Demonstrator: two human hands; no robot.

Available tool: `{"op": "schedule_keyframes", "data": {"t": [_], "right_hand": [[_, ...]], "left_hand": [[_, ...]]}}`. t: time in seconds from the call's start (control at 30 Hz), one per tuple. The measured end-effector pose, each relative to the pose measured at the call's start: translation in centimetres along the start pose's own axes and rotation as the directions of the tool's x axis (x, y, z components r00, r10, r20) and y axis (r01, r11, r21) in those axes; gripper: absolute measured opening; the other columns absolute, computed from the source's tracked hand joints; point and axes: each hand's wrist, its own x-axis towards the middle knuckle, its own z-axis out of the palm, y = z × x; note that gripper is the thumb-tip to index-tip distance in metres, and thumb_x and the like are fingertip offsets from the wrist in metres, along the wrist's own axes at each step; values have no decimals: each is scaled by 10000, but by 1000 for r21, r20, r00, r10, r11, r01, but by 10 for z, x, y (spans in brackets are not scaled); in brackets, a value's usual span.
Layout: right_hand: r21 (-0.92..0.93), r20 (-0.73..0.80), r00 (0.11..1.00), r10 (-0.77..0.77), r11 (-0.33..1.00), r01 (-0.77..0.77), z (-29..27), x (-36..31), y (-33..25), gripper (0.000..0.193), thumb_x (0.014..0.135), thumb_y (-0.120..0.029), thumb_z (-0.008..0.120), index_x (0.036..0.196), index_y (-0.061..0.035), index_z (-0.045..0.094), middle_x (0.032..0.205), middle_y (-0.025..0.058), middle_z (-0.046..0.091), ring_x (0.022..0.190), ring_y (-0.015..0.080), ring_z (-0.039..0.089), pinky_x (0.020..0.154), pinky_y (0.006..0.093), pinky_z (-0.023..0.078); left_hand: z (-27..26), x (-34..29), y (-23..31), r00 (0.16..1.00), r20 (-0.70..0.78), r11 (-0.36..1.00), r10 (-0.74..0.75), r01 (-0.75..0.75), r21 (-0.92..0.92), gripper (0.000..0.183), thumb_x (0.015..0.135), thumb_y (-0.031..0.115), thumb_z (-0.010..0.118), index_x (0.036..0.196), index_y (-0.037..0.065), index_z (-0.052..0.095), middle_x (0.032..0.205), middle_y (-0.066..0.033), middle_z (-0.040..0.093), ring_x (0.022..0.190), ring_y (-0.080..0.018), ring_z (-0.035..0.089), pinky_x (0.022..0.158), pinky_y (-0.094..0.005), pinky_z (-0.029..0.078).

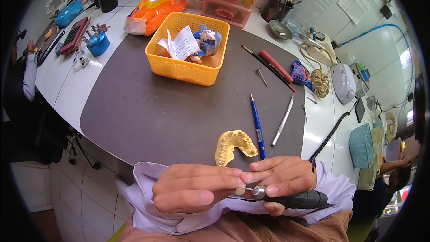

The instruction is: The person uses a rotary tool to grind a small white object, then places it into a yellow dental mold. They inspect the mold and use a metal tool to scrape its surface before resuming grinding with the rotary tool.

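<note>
Over the lap [309, 229], the right hand [289, 177] is gripping a dark handpiece [305, 200]; the left hand [197, 184], seemingly pinching a pale piece [240, 191], is touching its fingers, probably for steadiness.

Far in front of the fingers [197, 183], a bit left, sits a yellow basket [183, 72] with white paper [183, 45] inside. Farther off are pink drawers [229, 0]. Far left is a blue cup [100, 46]; right, a teal basket [361, 147].
</note>
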Motion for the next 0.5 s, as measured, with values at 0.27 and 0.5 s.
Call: {"op": "schedule_keyframes", "data": {"t": [0.27,0.5], "right_hand": [[-4,-15,1000,-9,1000,9,1,-1,1,338,811,24,702,1116,23,556,896,241,690,1011,419,642,907,520,503],[13,-6,1000,1,1000,-1,0,0,0,341,806,35,704,1113,16,558,910,248,688,1014,415,641,901,519,508]], "left_hand": [[0,2,1,1000,11,1000,-25,24,10,668,647,-200,720,1106,29,292,851,-230,666,750,-350,706,667,-389,611],[2,1,2,999,-6,999,-41,41,-3,672,640,-204,716,1107,29,291,846,-227,665,743,-348,706,667,-393,611]]}}
